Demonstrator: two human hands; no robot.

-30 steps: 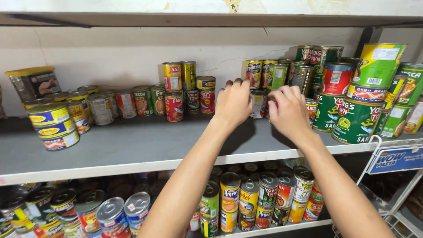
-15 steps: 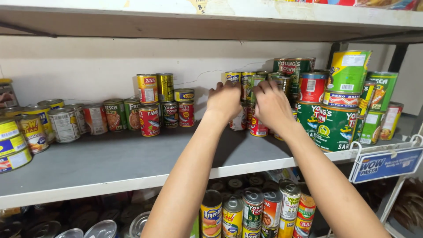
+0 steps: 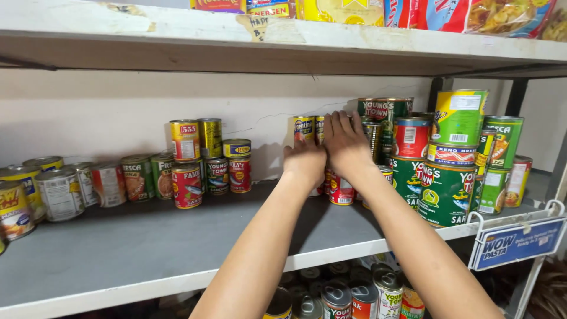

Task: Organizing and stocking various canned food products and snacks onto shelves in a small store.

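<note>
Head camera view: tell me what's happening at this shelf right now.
A person reaches both bare hands to the back of a grey shelf stocked with tinned food. The left hand and the right hand are side by side against a small stack of cans near the wall, fingers spread over them. Whether either hand actually grips a can cannot be told. Large green cans stand to the right, a red and yellow cluster to the left.

Both hands now deeper among cans
</note>
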